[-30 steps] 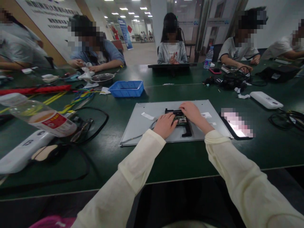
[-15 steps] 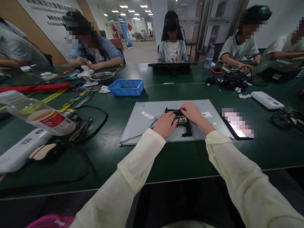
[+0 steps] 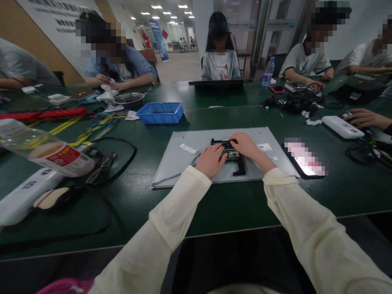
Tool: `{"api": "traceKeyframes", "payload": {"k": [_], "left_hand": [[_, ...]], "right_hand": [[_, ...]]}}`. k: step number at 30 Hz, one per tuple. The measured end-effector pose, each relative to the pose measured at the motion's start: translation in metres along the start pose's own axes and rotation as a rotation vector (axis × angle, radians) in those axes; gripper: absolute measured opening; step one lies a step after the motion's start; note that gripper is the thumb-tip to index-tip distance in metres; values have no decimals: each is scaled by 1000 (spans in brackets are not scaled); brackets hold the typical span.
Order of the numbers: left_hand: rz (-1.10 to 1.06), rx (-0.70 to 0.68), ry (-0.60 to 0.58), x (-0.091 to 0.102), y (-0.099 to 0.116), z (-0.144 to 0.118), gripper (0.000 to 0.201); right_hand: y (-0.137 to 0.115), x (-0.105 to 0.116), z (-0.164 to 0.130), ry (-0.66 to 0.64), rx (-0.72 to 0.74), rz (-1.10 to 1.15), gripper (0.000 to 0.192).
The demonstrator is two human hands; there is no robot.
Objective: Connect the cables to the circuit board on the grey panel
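A flat grey panel [image 3: 180, 168] lies on the table in front of me. In its middle sits a green circuit board [image 3: 234, 154] with a silvery connector, set in a black plastic bracket [image 3: 239, 168]. My left hand [image 3: 211, 160] is curled over the board's left side, fingertips and thumb gripping it. From the right, my right hand [image 3: 244, 143] has its thumb and fingers closed at the bracket's far right part; the exact contact is partly hidden. A thin grey cable [image 3: 174, 177] runs from under my left hand toward the panel's near left corner.
A phone [image 3: 303, 159] lies right of the panel, a blue tray [image 3: 161, 113] beyond it. To the left are a drink bottle [image 3: 52, 149], a white power bank [image 3: 27, 200] and cables. Co-workers sit around the table; one person's hand [image 3: 366, 117] touches a white device [image 3: 342, 126].
Another person's hand has come in at the right, by the white device. My hands stay at the board and bracket with little movement; the view has shifted slightly.
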State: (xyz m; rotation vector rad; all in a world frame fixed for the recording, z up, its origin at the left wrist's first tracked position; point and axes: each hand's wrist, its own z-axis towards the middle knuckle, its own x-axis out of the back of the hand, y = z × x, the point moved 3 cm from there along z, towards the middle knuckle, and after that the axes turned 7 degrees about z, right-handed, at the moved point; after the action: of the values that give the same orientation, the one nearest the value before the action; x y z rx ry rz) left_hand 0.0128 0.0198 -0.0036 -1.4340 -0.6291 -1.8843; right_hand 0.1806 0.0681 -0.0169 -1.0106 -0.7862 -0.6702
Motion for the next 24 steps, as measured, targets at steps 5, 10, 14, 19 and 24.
{"api": "traceKeyframes", "payload": {"k": [5,10,14,19,24], "left_hand": [[-30,8,23,0,-1,0,38],[-61,4,41,1,-2,0,37],[-70,-53,49,5,1,0,35],[-67,-105,30,11,6,-2,37],[-65,-116,20,11,8,-2,37]], "right_hand": [[-1,0,-1,42,-17,34,27],[-3,14,-6,97,-40,50,30],[13,39,-20,105,-171,-21,32],[38,64,-43,-73,-341,-29,29],[41,72,-54,-175,-435,58,29]]}}
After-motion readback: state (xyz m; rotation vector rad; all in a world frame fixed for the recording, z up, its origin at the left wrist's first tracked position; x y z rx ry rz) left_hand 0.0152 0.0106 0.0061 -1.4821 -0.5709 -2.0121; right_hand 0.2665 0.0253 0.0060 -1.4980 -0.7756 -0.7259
